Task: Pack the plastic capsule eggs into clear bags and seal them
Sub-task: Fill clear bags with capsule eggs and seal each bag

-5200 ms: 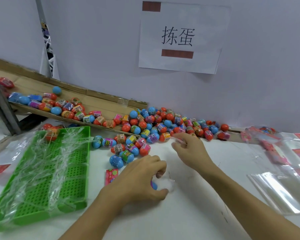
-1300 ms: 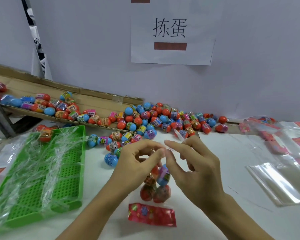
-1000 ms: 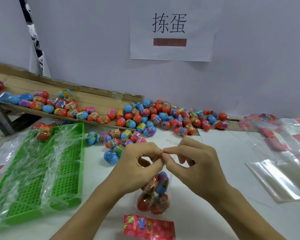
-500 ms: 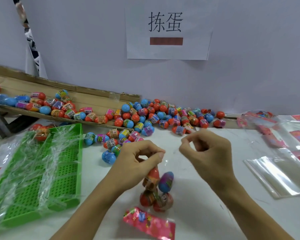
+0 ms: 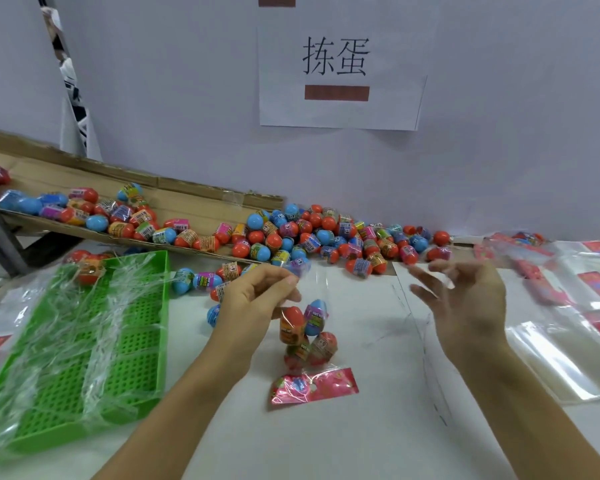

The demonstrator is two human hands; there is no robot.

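My left hand [image 5: 257, 299] pinches the top of a clear bag [image 5: 307, 336] that hangs above the white table. Inside the bag are several capsule eggs in orange, blue and purple, and its red printed header [image 5: 314, 384] rests on the table. My right hand [image 5: 465, 299] is off to the right, fingers spread, touching nothing. Many loose capsule eggs [image 5: 326, 237] lie heaped along the wall behind the hands.
A green perforated tray [image 5: 84, 341] draped with clear plastic film sits at the left. A slanted cardboard chute [image 5: 194, 202] carries more eggs at the back left. Empty clear bags [image 5: 568, 355] with red headers lie stacked at the right. A paper sign hangs on the wall.
My right hand has let go of the bag top and swung away to the right with fingers spread. My left hand keeps the bag raised.
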